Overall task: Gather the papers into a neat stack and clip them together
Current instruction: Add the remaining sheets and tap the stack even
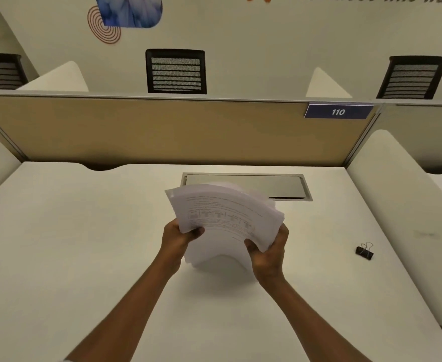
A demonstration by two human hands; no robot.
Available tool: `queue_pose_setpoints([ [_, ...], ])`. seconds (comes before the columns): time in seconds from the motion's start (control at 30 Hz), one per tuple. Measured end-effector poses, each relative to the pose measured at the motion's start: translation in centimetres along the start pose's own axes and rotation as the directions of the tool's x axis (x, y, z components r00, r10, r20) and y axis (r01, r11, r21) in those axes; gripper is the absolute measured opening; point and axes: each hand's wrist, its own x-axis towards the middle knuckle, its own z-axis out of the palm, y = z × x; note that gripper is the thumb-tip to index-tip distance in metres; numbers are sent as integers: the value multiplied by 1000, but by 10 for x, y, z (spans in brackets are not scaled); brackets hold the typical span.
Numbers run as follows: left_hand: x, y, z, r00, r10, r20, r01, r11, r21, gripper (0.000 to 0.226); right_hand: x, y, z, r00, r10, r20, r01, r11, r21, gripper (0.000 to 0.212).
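Papers are up off the desk, held in the air over its middle, a bit toward the far edge. The left hand grips the left side of the bundle, with the thumb on top of the front sheet. The right hand grips the lower right side the same way, thumb on top and fingers tucked behind. Both hands are closed tight on the paper.

The sheets are all together in one bundle, so the gathering part looks mostly done. But the stack is not neat yet. It bends in a curve, and the sheets fan out at the top and right edges, where many thin layers stick out past each other. I think the edges need tapping flat on the desk before anything else.

The clip step is not started. A black binder clip with silver wire handles lies by itself near the right edge of the desk, well apart from the hands and the paper.

Some things are hard to see. The print on the front sheet is blurry; I can make out lines and a small table, but no words. The back of the bundle and the fingers behind it are hidden. I cannot tell how many sheets there are. The bottom of the bundle looks soft and smeared, so I cannot say if it touches the desk.
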Motion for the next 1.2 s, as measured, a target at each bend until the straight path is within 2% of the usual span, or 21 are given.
queue_pose_setpoints([
  [0.07,3,-2,3,1000,-7,14,6,999,37,29,5,5,-4,998,50,31,-52,995,84,82],
  [0.1,4,-2,5,1000,-7,13,7,999,43,29,8,7,-5,994,97,49,-102,987,127,78],
  [0.23,9,0,10,1000,-2,0,2,999,48,27,20,7,-7,982,164,90,-177,969,173,43],
  [0.4,11,3,11,1000,-12,-27,13,999,43,33,27,6,-4,970,231,70,-241,946,216,18],
  [0.57,5,-3,13,999,-32,-24,33,999,42,34,27,12,-6,972,223,66,-233,948,218,26],
  [0.7,2,10,17,995,85,-43,-83,995,48,62,29,11,-9,974,206,97,-222,951,214,34],
  [0.77,4,23,21,978,187,-97,-180,981,75,78,30,10,-10,975,193,114,-214,954,212,39],
  [0.83,6,39,27,940,273,-206,-257,961,100,72,30,10,-11,976,184,120,-207,955,213,40],
  [0.9,11,54,34,899,296,-321,-268,955,130,62,31,11,-12,977,174,120,-196,958,208,34],
  [1.0,16,70,45,859,286,-425,-217,955,203,59,30,11,-13,980,158,121,-179,966,188,30],
  [1.2,15,90,70,795,193,-576,-2,949,315,64,30,7,-14,980,120,158,-150,969,197,36],
])
